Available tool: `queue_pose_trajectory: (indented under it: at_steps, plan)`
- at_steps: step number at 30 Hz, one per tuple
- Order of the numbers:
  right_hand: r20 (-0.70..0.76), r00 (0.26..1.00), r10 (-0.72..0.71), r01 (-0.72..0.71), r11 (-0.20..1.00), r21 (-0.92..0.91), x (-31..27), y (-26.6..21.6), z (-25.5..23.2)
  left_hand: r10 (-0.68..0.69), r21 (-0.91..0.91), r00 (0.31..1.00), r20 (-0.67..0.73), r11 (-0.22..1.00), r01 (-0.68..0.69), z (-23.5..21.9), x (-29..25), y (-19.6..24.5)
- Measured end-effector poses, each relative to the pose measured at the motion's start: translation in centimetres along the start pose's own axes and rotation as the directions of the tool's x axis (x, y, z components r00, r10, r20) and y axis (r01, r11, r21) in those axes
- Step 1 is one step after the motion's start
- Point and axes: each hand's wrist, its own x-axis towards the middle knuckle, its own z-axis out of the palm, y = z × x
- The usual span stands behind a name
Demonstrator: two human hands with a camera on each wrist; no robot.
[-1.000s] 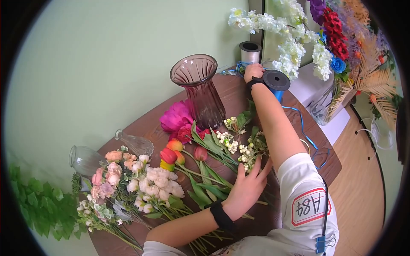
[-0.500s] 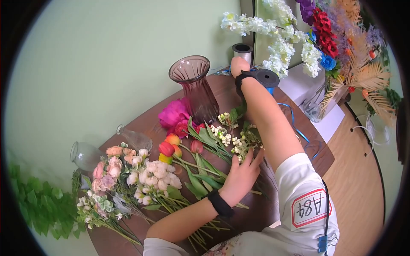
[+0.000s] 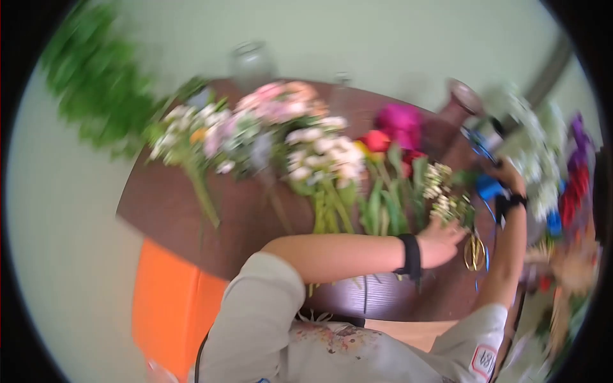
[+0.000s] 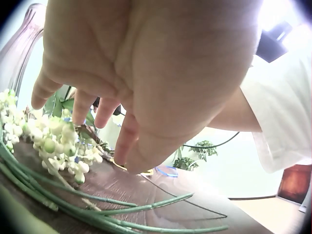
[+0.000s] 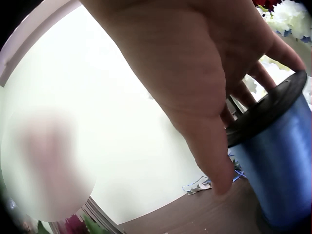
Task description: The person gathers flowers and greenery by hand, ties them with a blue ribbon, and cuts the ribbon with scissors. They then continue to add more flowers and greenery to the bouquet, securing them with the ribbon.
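Observation:
My right hand [image 3: 509, 175] is at the blue ribbon spool [image 5: 280, 156], fingers spread over its black top rim in the right wrist view. The thumb hangs beside the spool, apart from the fingers. My left hand [image 3: 439, 246] hovers low beside a sprig of white-green berries [image 4: 58, 141], its fingers loosely extended with nothing gripped. Gold-handled scissors [image 3: 474, 252] lie just right of that hand. Several tulips [image 3: 377, 142] with green leaves lie left of the berries. The head view is blurred.
Pale bunches of flowers [image 3: 322, 150] and a magenta bloom [image 3: 399, 124] lie across the brown table [image 3: 159, 185]. A purplish glass vase [image 3: 463, 102] stands at the back, a clear glass jar [image 3: 251, 64] farther left. An orange seat [image 3: 169, 293] sits below the table's front edge.
The head view has swung left, bringing the orange seat and scissors into sight. My right hand has shifted from beside the pale spool to the blue one. The left hand stays near the berries.

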Motion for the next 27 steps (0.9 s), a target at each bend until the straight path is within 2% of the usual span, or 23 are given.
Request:
queue_pose_trajectory:
  at_steps: [1, 2, 3, 4, 5, 6, 7, 8, 9, 10, 12, 13, 14, 15, 17, 18, 20, 21, 22, 24, 25, 26, 27]
  plan:
    - [-0.001, 0.997, -0.077, 0.077, 0.993, 0.088, 1.6, 2.8, 0.9, -0.01, -0.046, 1.0, -0.029, 0.999, 0.008, -0.5, -0.2, 0.3]
    - [-0.074, 0.989, -0.128, 0.129, 0.992, 0.012, 2.6, 4.6, 1.3, -0.02, -0.043, 0.999, -0.032, 0.999, 0.018, -1.2, -0.6, 0.8]
    - [-0.09, 0.992, -0.092, 0.089, 0.995, -0.039, 3.7, 6.3, 1.4, -0.03, -0.1, 0.996, -0.08, 0.995, 0.022, -1.8, -1.1, 0.9]
    - [-0.275, 0.953, -0.123, 0.078, 0.983, -0.169, 3.2, 6.4, 1.3, -0.042, -0.104, 0.995, -0.089, 0.994, 0.033, -2.8, -1.6, 1.1]
    - [-0.358, 0.93, -0.083, 0.0, 0.974, -0.226, 3.3, 6.4, 0.8, -0.056, -0.112, 0.989, -0.141, 0.993, 0.04, -3.5, -2.2, 1.1]
    - [-0.428, 0.902, -0.057, -0.088, 0.946, -0.311, 2.1, 4.4, -0.5, -0.065, -0.117, 0.979, -0.191, 0.992, 0.043, -4.3, -2.9, 1.1]
    - [-0.483, 0.862, -0.152, -0.009, 0.949, -0.314, 2.9, 5.7, -1.2, -0.104, -0.11, 0.973, -0.207, 0.991, 0.082, -5.5, -3.6, 0.9]
    - [-0.525, 0.839, -0.142, -0.07, 0.929, -0.363, -0.7, 0.6, -2.9, -0.145, -0.1, 0.965, -0.219, 0.987, 0.126, -6.4, -3.9, 0.6]
    - [-0.572, 0.786, -0.235, -0.052, 0.897, -0.44, -2.9, -2.0, -3.9, -0.221, -0.16, 0.919, -0.325, 0.971, 0.177, -7.1, -4.1, 0.3]
    - [-0.588, 0.719, -0.371, 0.129, 0.902, -0.411, -2.8, -1.8, -4.7, -0.29, -0.218, 0.859, -0.423, 0.952, 0.214, -7.7, -4.4, -0.1]
    - [-0.516, 0.664, -0.541, 0.449, 0.84, -0.303, -8.1, -7.9, -5.9, -0.356, -0.262, 0.691, -0.629, 0.934, 0.243, -9.3, -4.8, -0.2]
    - [-0.467, 0.699, -0.542, 0.565, 0.819, -0.105, -10.7, -11.2, -6.0, -0.355, -0.219, 0.63, -0.69, 0.933, 0.286, -9.8, -4.7, -0.5]
    - [-0.411, 0.729, -0.547, 0.634, 0.766, 0.105, -13.3, -14.3, -5.8, -0.368, -0.225, 0.62, -0.693, 0.928, 0.298, -10.7, -5.3, -0.2]
    - [-0.403, 0.726, -0.557, 0.64, 0.762, 0.101, -15.5, -16.7, -5.2, -0.398, -0.286, 0.609, -0.686, 0.917, 0.278, -11.7, -5.9, -0.1]
    - [-0.324, 0.746, -0.581, 0.666, 0.65, 0.367, -19.0, -20.7, -4.6, -0.423, -0.358, 0.55, -0.72, 0.905, 0.228, -11.8, -6.3, -0.4]
    - [-0.318, 0.738, -0.595, 0.675, 0.644, 0.361, -20.2, -22.0, -4.2, -0.428, -0.358, 0.537, -0.727, 0.904, 0.235, -11.9, -6.8, -0.5]
    - [-0.356, 0.74, -0.571, 0.672, 0.642, 0.369, -21.6, -24.4, -3.2, -0.525, -0.494, 0.643, -0.558, 0.832, 0.25, -12.4, -8.2, -0.8]
    - [-0.346, 0.708, -0.616, 0.706, 0.624, 0.334, -21.8, -25.3, -2.9, -0.411, -0.374, 0.535, -0.738, 0.909, 0.182, -11.6, -8.5, -1.5]
    - [-0.339, 0.692, -0.638, 0.722, 0.604, 0.337, -22.1, -26.4, -2.6, -0.419, -0.367, 0.518, -0.746, 0.907, 0.206, -12.0, -9.2, -1.6]
    - [-0.41, 0.555, -0.723, 0.829, 0.443, 0.342, -22.4, -28.6, -2.0, -0.451, -0.396, 0.448, -0.772, 0.892, 0.217, -13.1, -11.0, -1.9]
    - [-0.437, 0.474, -0.764, 0.88, 0.404, 0.248, -22.3, -29.2, -2.2, -0.515, -0.487, 0.433, -0.74, 0.854, 0.183, -13.7, -11.8, -2.2]
    - [-0.489, 0.461, -0.74, 0.885, 0.347, 0.31, -22.3, -30.3, -1.9, -0.525, -0.477, 0.402, -0.75, 0.851, 0.222, -14.4, -12.6, -2.3]
    - [-0.513, 0.463, -0.723, 0.884, 0.331, 0.331, -21.9, -30.9, -1.6, -0.643, -0.671, 0.366, -0.673, 0.739, 0.065, -15.2, -13.5, -2.3]
